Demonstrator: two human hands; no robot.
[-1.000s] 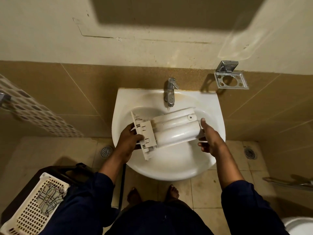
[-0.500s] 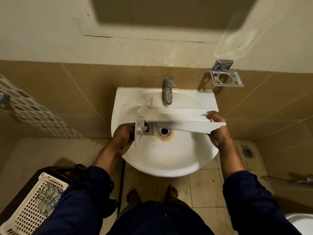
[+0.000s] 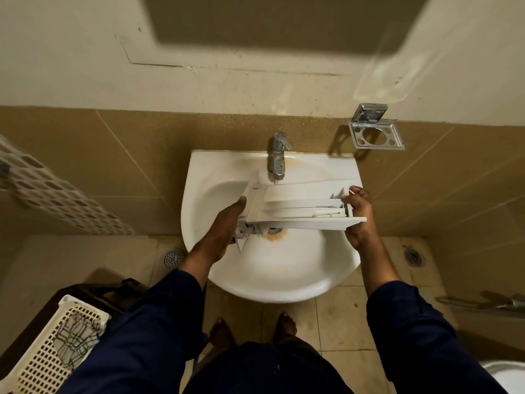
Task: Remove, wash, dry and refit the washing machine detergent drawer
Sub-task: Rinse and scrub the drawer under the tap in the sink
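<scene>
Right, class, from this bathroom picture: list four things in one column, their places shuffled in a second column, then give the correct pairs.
1 drawer
2 tap
3 metal holder
4 basket

A lower left corner of the view
B gripped by the left hand and right hand above the sink
C on the wall, right of the sink
D at the sink's back rim

Pairs: 1-B, 2-D, 3-C, 4-A

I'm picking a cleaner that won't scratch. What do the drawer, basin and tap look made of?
Detergent drawer: apparently white moulded plastic, matt, with thin ribs and clips.
Basin: probably glazed ceramic, glossy white, with rust-coloured staining round the drain.
Tap: seemingly chromed metal, shiny grey reflections.
</scene>
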